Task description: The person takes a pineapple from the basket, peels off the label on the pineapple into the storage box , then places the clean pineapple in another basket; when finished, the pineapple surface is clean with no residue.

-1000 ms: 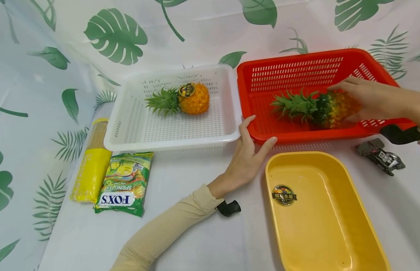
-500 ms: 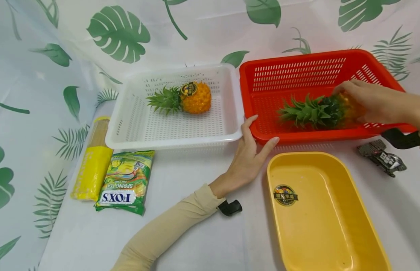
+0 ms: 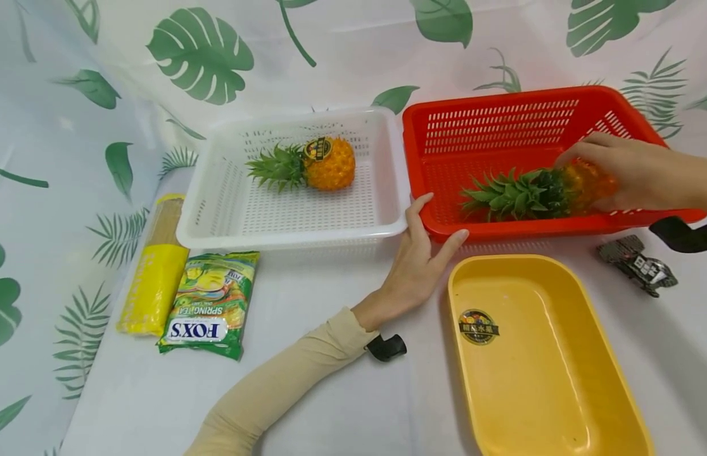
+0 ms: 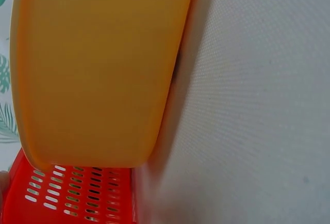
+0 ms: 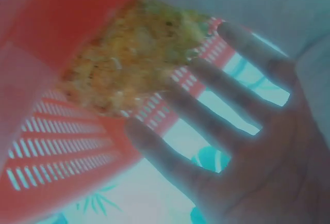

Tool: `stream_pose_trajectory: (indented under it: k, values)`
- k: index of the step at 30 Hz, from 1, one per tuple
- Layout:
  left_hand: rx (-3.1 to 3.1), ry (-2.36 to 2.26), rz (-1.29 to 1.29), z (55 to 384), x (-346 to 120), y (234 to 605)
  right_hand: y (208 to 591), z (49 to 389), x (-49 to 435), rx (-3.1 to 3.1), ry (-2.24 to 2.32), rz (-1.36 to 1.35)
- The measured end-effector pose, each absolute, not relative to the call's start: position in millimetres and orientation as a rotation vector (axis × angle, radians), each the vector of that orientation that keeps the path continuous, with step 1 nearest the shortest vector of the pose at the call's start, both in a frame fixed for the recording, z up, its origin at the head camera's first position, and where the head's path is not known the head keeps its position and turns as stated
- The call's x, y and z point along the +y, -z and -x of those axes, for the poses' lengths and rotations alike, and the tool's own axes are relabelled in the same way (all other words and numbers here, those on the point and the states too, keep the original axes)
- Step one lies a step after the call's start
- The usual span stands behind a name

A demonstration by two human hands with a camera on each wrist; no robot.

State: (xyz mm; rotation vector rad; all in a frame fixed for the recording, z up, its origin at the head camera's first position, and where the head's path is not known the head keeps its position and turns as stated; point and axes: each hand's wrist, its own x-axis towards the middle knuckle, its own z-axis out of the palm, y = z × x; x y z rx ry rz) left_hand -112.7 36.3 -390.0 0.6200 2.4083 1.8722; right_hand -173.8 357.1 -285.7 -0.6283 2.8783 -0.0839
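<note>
A pineapple (image 3: 519, 194) with a green crown lies on its side in the red basket (image 3: 502, 104), crown to the left. Over its orange body spreads my right hand (image 3: 638, 171); in the right wrist view the fingers are apart and fairly straight, tips at the fruit's edge. My left hand (image 3: 413, 269) rests at the red basket's near left corner, fingers spread, thumb against the rim. To the left, the white basket (image 3: 296, 239) touches or nearly touches the red one and holds another pineapple (image 3: 331, 164) with a dark label.
A yellow tub (image 3: 524, 354) with a fruit sticker stands in front of the red basket. A small black toy car (image 3: 638, 263) sits right of it. Far left lie a green FOX'S candy bag (image 3: 208, 304) and a yellow noodle-like packet (image 3: 154, 272). Leaf-print cloth hangs behind.
The pineapple in the red basket shifted right, then back left and nearer the front wall. My right hand's fingers have straightened over it. The left hand stays in place.
</note>
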Motion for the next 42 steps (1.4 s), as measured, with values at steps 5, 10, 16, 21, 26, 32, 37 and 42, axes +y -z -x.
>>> stream_pose_trajectory:
  k: [5,10,16,21,26,32,37,42]
  values:
    - [2.399,-1.872,-0.621,113.5,37.2,388.1,267.6,164.7,344.4,2.916,0.074,0.609]
    - [2.366,-1.885,-0.583,113.9,32.7,384.3,246.3,153.2,313.6,2.951,0.082,0.693]
    - [2.258,-1.868,-0.506,106.1,19.3,377.8,236.8,139.3,272.4,2.961,0.073,0.866]
    - [2.125,-1.783,-0.396,89.0,-3.4,356.5,234.6,132.0,248.4,2.947,0.093,1.02]
    - [2.054,-1.68,-0.503,67.9,-49.6,328.8,233.7,128.6,226.9,2.899,0.209,1.189]
    - [2.335,-1.722,-0.808,57.6,-116.9,312.5,235.6,142.6,197.7,2.748,0.498,1.216]
    - [2.738,-1.732,-0.891,59.9,-162.5,305.8,240.4,172.2,175.5,2.658,0.694,1.19]
    - [3.156,-1.669,-0.786,79.3,-198.8,311.0,247.7,201.6,153.8,2.658,0.827,1.135]
